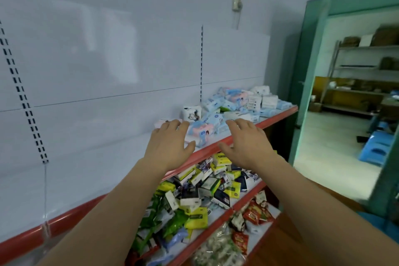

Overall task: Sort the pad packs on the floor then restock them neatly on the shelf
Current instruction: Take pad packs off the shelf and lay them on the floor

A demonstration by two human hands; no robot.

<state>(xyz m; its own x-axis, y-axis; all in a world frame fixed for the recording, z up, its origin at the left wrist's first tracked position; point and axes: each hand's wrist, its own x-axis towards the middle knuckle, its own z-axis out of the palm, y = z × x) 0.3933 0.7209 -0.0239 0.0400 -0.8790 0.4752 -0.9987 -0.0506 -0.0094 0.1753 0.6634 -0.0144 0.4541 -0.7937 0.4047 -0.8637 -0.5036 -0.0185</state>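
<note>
Both hands reach out over the front of the top shelf (278,117), a white board with a red front edge. The left hand (170,147) has its fingers (173,124) spread and nearly straight, holding nothing; the fingertips lie at or just above a pale pink pack (160,123) at the near end of the heap, though contact cannot be told. The right hand (246,143) is likewise spread and empty, palm down, its fingertips just short of a flat white pack (237,115).

The pad packs (233,103) lie in a loose, unsorted heap on the right half of that shelf, mostly light blue, white and pink, some flat and some on edge. A blue-and-pink pack (203,131) lies between the two hands at the front edge. A white pack with a cartoon print (192,112) stands upright just behind the left fingertips. The left half of the shelf is bare white board.

Under the arms, the second shelf (251,193) carries a jumble of small yellow, green, white and black boxes (207,188) and green bags (164,220). The lowest shelf holds red snack bags (257,214).

A slotted upright (201,60) runs up the white back panel behind the heap. To the right a green door frame (311,75) opens onto a room with metal racks (367,67) and blue stools (377,147).
</note>
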